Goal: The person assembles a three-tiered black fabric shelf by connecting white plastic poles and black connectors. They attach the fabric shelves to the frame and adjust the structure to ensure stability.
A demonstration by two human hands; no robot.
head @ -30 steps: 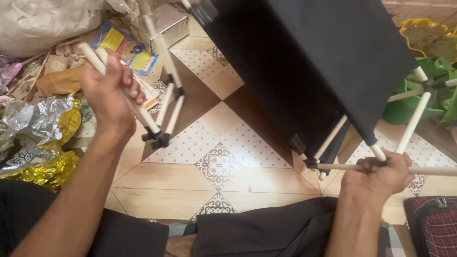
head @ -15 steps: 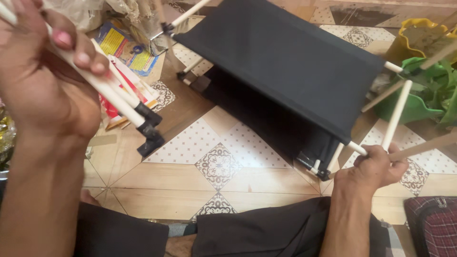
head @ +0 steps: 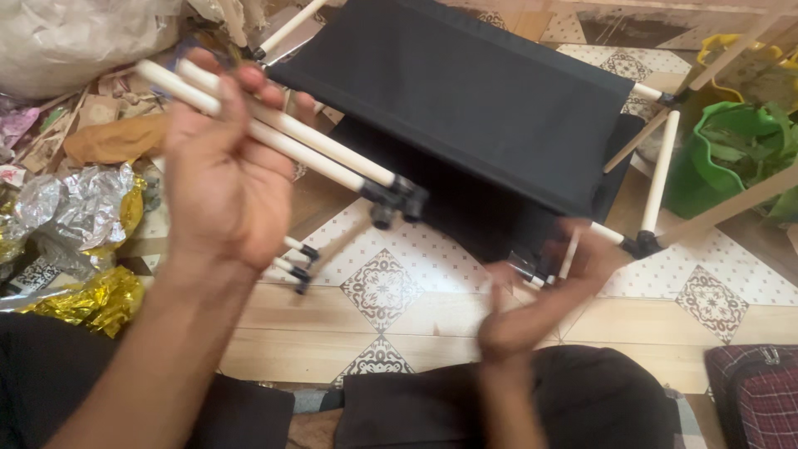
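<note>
Rods first: my left hand is raised near the camera, fingers curled tight around 2 cream-coloured rods that run side by side down to a black plastic connector at their lower end. Gripping them mid-length and up off the floor keeps that jointed end free to swing — I judge that is why they sit so high. A further small bundle of short rods with black tips pokes out below the same hand, though I cannot tell whether the palm actually holds it.

My right hand is lower, at the near corner of the black fabric frame, which sits on the patterned tile floor straight ahead of me. That hand is blurred; the fingers look loosely spread around a short rod end and metal fitting there, yet I cannot say whether they are clamped on it.

The fabric is stretched over more cream rods, 1 upright leg showing at its right side. Crumpled silver and gold foil lies to the left, a green plastic container with leafy scraps to the right, and a dark checked bag at the lower right corner.
</note>
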